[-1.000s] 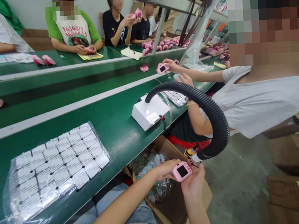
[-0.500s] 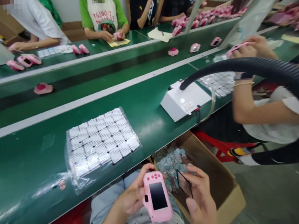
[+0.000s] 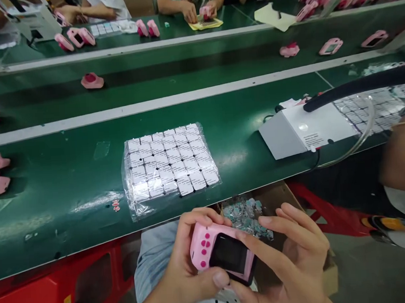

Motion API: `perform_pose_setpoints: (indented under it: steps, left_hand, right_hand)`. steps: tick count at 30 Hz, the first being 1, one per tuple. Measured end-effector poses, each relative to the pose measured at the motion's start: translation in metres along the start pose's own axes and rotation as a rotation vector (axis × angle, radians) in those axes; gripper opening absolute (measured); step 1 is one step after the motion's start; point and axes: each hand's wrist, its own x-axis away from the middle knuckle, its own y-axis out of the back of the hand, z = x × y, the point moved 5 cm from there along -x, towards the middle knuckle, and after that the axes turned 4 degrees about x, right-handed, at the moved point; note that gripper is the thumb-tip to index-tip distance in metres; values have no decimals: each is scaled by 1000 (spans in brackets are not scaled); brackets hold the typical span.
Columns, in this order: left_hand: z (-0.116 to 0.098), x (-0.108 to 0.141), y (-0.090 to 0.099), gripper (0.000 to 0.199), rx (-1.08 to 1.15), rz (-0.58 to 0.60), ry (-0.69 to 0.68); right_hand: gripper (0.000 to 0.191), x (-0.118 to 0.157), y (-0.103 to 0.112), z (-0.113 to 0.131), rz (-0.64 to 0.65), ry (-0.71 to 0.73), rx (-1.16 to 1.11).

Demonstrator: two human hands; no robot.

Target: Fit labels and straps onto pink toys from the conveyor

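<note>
A pink toy camera (image 3: 201, 247) with dark pink buttons is tilted above my lap, its screen side up. My left hand (image 3: 191, 269) grips it at the button end, thumb on the front. A black-framed clear panel (image 3: 232, 257) lies over the screen area, slightly askew, with pink showing along one edge. My right hand (image 3: 289, 260) holds the panel at its right end between index finger and thumb, the other fingers spread. Beyond my hands, a plastic-wrapped sheet of white squares (image 3: 171, 162) lies on the green table (image 3: 88, 175).
A white box-shaped device (image 3: 310, 128) with a black hose (image 3: 362, 85) stands to the right. Below the table edge is a cardboard box (image 3: 329, 278) with clear pieces. Red stools (image 3: 33, 296), more pink cameras (image 3: 92, 80) and other people's hands (image 3: 190, 11) surround the workspace.
The pink camera has turned sideways in my left hand. My right hand has brought the black-framed panel from beside the camera onto its screen. The view has shifted right-to-left, showing more of the table's left part.
</note>
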Motion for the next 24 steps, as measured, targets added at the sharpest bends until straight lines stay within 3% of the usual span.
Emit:
perform_pose_setpoints:
  steps: [3,9,17,20,22,24]
  left_hand:
    - [-4,0,-1,35,-33,-27,-32]
    - [-8,-1,-3,31,-97,-66,-46]
    - [-9,-7,-4,23,-189,-155,-106]
    - [-9,-10,-4,19,-200,-190,-145]
    - [-6,-12,-5,17,-194,-221,-184]
    - [1,-13,-3,14,-181,-278,-223]
  right_hand:
    - [33,-7,1,8,-2,115,102]
    - [29,-11,4,10,-1,157,112]
    - [45,-3,-2,-4,73,159,52]
    - [52,6,-17,-10,184,15,-183]
    - [61,15,-33,-13,261,-208,-490]
    - [56,23,-50,-15,260,-497,-823]
